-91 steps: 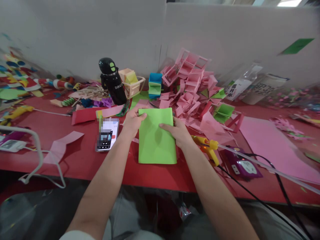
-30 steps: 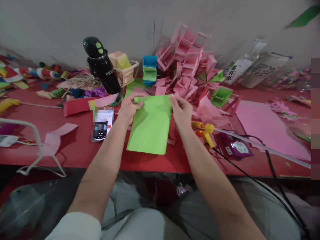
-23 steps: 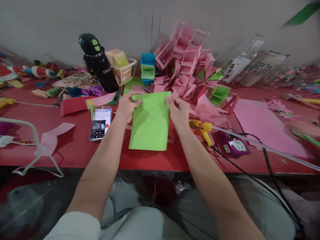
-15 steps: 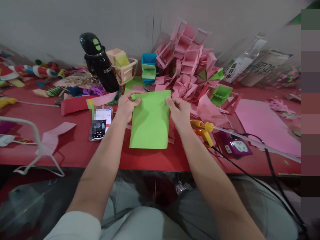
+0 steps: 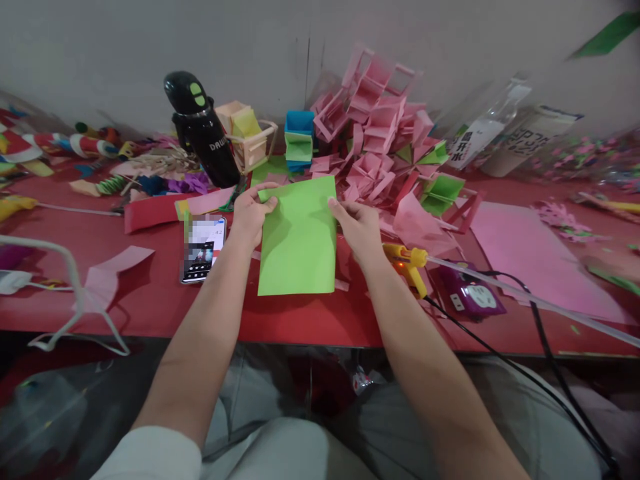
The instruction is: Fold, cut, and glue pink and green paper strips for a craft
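A sheet of bright green paper (image 5: 299, 243) is held up over the red table, its long side running toward me. My left hand (image 5: 251, 212) pinches its upper left corner, thumb on the near face and fingers behind. At the upper right edge, my right hand (image 5: 356, 225) grips the sheet between thumb and fingers. Behind the paper lies a heap of pink folded paper pieces (image 5: 373, 133). A lit phone (image 5: 204, 250) rests beside my left forearm. Just right of my right wrist is a yellow hot glue gun (image 5: 407, 263).
A black bottle (image 5: 205, 137) stands at the back left. On the right are a purple power socket (image 5: 473, 290) with black cables, and large pink paper (image 5: 540, 260). A white metal stand (image 5: 70, 267) sits at the table's left front. A clear plastic bottle (image 5: 485, 127) leans near the wall.
The green sheet has shifted slightly left, and its top right corner has come up a little. Both hands keep hold of it. The view has moved slightly.
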`<state>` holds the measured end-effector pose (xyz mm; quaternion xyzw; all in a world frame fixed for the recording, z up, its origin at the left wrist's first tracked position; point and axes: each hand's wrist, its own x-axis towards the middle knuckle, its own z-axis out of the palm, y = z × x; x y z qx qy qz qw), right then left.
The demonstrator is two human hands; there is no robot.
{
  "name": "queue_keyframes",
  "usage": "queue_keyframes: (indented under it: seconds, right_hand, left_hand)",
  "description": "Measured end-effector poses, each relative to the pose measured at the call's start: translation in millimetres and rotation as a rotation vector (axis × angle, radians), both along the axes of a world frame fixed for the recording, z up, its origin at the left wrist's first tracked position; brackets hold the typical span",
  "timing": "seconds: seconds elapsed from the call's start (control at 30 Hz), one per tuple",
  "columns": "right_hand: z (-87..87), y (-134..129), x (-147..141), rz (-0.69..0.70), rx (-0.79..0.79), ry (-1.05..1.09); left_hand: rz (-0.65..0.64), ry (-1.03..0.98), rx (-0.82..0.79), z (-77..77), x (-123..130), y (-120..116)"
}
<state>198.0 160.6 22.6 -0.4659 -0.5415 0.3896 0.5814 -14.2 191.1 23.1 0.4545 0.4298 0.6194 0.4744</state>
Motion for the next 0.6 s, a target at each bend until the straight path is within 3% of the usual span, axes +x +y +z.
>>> queue_keyframes:
  seconds: [0.37,0.6]
  right_hand:
    - [-3.0,2.5,1.9,0.033,-0.021,-0.012]
    - [-1.5,2.6,1.3,-0.013,0.009,-0.065]
  left_hand:
    - [0.044,-0.023,-0.021,2.7,-2.0,-0.1]
    - [0.003,-0.024,-0.068,2.5,-3.6,2.0]
